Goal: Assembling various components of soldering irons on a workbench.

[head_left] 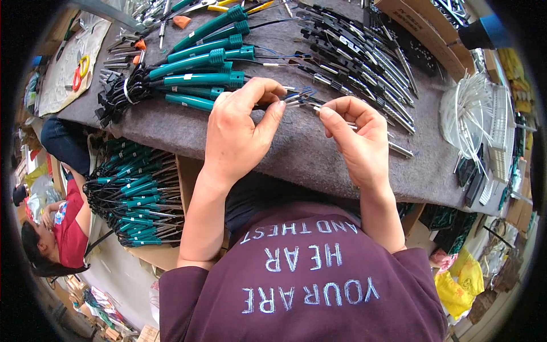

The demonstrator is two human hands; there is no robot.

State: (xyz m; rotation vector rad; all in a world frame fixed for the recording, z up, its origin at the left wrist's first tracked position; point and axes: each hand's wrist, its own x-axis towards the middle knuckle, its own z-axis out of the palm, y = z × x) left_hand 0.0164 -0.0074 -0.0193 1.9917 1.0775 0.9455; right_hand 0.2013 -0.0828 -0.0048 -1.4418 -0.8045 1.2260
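Observation:
My left hand (242, 128) is closed, thumb and forefinger pinching around thin blue and white wires (299, 100). My right hand (360, 137) is closed too, its fingertips on a small white-ended wire (317, 108) just right of them. Its exact join with the other wires is too small to make out. Beside and behind my left hand lies a bundle of teal soldering iron handles (196, 81), with wires coming out of their right ends. Their black cords (128, 88) are tied together at the left. Metal tubes with black parts (364, 62) lie in rows beyond my right hand.
A grey cloth-covered bench (307, 157) spans the view. Clear plastic bag with white tubes (464, 117) lies at right, a cardboard box (419, 25) behind. Orange-handled scissors (80, 73) lie at far left. Below, a carton holds several teal irons (139, 196); another person (68, 228) sits at left.

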